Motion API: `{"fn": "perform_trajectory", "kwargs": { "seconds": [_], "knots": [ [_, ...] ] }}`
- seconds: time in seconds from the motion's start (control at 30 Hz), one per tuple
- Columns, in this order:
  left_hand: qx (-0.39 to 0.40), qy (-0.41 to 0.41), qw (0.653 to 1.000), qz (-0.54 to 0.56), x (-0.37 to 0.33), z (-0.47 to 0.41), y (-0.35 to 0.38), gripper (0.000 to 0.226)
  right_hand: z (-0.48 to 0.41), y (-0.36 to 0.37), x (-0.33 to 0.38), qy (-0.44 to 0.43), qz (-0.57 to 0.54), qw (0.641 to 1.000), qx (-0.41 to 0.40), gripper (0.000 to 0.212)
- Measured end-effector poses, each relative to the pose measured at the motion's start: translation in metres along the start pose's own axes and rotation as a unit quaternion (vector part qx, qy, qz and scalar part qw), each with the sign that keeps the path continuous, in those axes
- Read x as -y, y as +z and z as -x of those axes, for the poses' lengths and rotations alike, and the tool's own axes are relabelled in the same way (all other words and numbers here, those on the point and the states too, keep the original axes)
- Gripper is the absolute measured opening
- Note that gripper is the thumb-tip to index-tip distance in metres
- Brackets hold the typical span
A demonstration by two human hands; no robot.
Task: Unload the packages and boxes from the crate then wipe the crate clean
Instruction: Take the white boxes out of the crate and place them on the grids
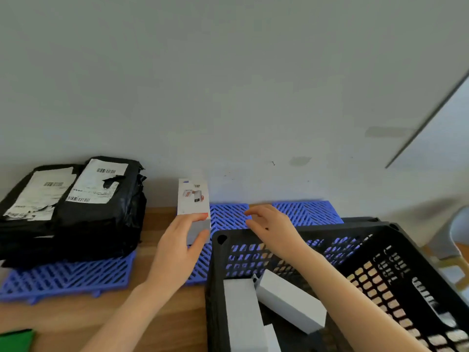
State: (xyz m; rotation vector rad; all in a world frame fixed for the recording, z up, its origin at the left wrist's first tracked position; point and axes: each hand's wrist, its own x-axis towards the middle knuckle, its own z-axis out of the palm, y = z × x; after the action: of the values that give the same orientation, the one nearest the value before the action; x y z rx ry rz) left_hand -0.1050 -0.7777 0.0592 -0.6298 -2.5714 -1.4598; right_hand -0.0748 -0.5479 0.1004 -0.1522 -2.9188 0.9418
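A black perforated crate (385,270) stands at the right on the wooden table, with white boxes (289,303) lying inside it. My left hand (177,247) grips a tall white box (193,201) that stands upright on a blue mat just left of the crate. My right hand (269,224) hovers above the crate's far rim, fingers loosely spread and holding nothing. A stack of black packages (73,212) with white labels lies at the left.
Blue slatted mats (66,278) cover the back of the wooden table (157,323) along a grey wall. A green object (15,340) shows at the lower left corner. A chair (459,240) stands at the right edge.
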Motion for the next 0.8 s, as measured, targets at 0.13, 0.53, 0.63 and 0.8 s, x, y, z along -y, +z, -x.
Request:
{"fn": "perform_trajectory", "kwargs": {
  "seconds": [0.13, 0.53, 0.63, 0.8],
  "knots": [
    [-0.026, 0.010, 0.999, -0.034, -0.039, 0.027, 0.009, 0.032, 0.026, -0.017, -0.015, -0.052, -0.004, 0.999, 0.014, 0.033],
    [-0.018, 0.018, 0.997, -0.068, -0.109, 0.105, 0.046, 0.032, 0.092, -0.050, -0.047, -0.105, 0.017, 0.994, 0.025, 0.039],
    [-0.006, 0.024, 0.997, -0.072, -0.118, 0.113, 0.049, 0.033, 0.103, -0.055, -0.051, -0.099, 0.017, 0.995, 0.006, 0.041],
    [-0.002, 0.025, 0.997, -0.073, -0.126, 0.124, 0.056, 0.036, 0.120, -0.055, -0.054, -0.102, 0.032, 0.994, 0.013, 0.042]
  ]
}}
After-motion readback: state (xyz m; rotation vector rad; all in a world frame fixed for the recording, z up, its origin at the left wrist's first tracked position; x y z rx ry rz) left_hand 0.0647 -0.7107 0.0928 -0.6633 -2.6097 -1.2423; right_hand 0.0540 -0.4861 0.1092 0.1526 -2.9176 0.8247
